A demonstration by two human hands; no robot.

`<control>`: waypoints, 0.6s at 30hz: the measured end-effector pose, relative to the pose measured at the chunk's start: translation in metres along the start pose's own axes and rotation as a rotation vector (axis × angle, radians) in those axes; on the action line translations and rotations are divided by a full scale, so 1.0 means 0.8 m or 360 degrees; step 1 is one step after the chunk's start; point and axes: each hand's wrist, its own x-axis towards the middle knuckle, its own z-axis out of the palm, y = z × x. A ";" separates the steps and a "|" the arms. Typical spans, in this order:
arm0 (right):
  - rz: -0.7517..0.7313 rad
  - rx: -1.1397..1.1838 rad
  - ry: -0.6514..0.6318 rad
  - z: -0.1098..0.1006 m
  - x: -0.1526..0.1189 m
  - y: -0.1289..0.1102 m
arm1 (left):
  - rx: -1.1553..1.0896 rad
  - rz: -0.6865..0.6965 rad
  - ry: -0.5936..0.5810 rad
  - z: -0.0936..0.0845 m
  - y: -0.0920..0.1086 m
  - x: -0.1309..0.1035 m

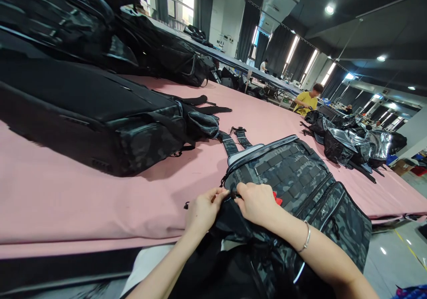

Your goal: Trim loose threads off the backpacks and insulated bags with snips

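A dark camouflage backpack point(293, 170) lies on the pink-covered table at its near edge, its straps stretching toward the far side. Thumb and fingers of my left hand point(204, 210) are closed in a pinch on the dark edge at the backpack's left side. Close beside it, my right hand point(258, 201) pinches the same edge; a small black piece shows between the two hands, too covered to name. A red bit point(277, 198) peeks out behind my right hand. Black fabric of the backpack hangs below my hands, over the table edge.
A large black bag point(83, 107) lies on the pink table point(160, 201) to the left, with more dark bags point(160, 50) behind it. Several black and silver-lined bags point(350, 139) are heaped at the right. A person in a yellow top point(307, 101) works beyond the table.
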 end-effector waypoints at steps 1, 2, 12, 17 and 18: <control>-0.0003 -0.0004 -0.0011 0.000 0.000 0.000 | -0.0009 0.0010 -0.0001 0.000 0.001 0.000; -0.0006 -0.0008 -0.0020 0.000 0.000 -0.001 | -0.0015 0.0017 -0.0002 0.000 0.001 0.000; 0.0007 0.0099 0.0054 0.007 0.002 0.003 | -0.0096 0.0014 0.0082 0.002 -0.003 0.001; 0.0055 0.0558 0.0231 -0.006 -0.037 0.019 | -0.0129 -0.0035 0.0152 -0.004 -0.013 -0.019; 0.0042 0.0687 0.0238 -0.010 -0.052 0.024 | -0.0104 -0.0053 0.0094 -0.008 -0.014 -0.022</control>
